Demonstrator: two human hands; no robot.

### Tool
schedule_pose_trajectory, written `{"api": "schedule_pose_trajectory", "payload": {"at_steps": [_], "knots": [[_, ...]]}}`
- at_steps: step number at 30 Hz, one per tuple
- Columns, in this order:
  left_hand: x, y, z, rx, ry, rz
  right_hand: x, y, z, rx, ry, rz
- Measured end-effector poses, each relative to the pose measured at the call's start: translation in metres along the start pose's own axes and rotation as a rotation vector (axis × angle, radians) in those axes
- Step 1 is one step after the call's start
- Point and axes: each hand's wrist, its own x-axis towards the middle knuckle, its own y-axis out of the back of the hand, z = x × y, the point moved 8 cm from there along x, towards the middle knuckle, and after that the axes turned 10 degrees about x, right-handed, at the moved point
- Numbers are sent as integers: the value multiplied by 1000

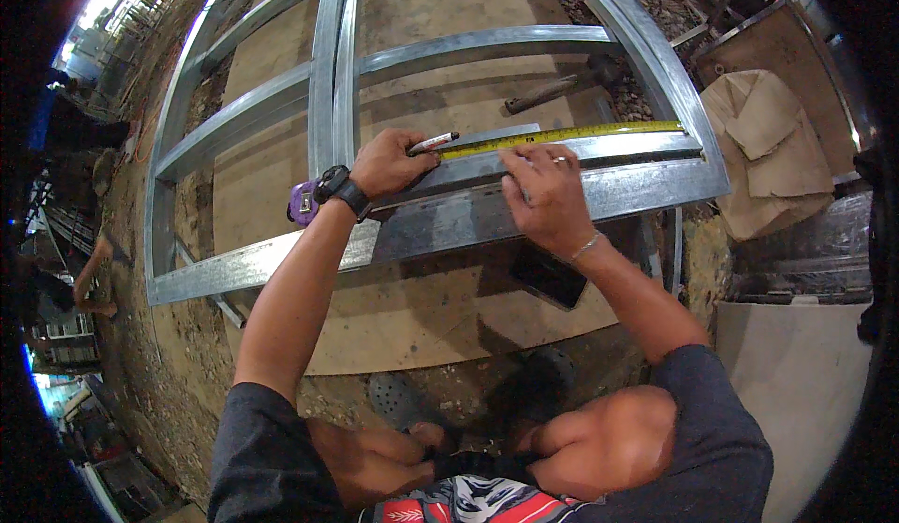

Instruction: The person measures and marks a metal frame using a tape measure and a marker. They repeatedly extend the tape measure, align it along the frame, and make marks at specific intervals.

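Note:
My left hand is closed around a white marker pen with a dark tip, pointing right. Its fingers also rest by the yellow tape blade, which runs out to the right along a narrow silver metal tube. A purple tape measure case sits beside my left wrist, partly hidden by it. My right hand bends its fingers over the tube just below the blade, thumb on the near side. Both hands are over the near rail of a silver metal frame.
Beneath the frame lies a brown board, with a black phone on it. A dark cylindrical bar lies beyond the tape. Crumpled brown paper and a pale panel are at right. Frame crossbars stretch across the far side.

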Motion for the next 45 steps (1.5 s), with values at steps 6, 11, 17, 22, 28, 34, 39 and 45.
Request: {"api": "schedule_pose_trajectory", "payload": {"at_steps": [6, 11, 17, 22, 28, 34, 39, 45], "knots": [[-1, 0, 5, 9, 31, -1, -3, -22, -6, -52, 12, -3], [0, -1, -2, -4, 9, -2, -3, -28, -11, -74, 49, 7], [0, -1, 1, -34, -26, 6, -4, -28, -12, -73, 52, -10], [-2, 0, 4, -29, 31, -4, -3, -27, -14, -103, 58, -3], [-2, 1, 3, -23, 34, -5, -3, -27, -14, -105, 68, -8], [-1, 1, 2, -12, 5, 6, -2, -28, -15, -116, 72, -10], [-5, 4, 13, -63, -32, 81, -4, -28, -14, -115, 70, -26], [-3, 3, 4, 3, 46, -1, -3, -29, -16, -119, 72, -28]]}}
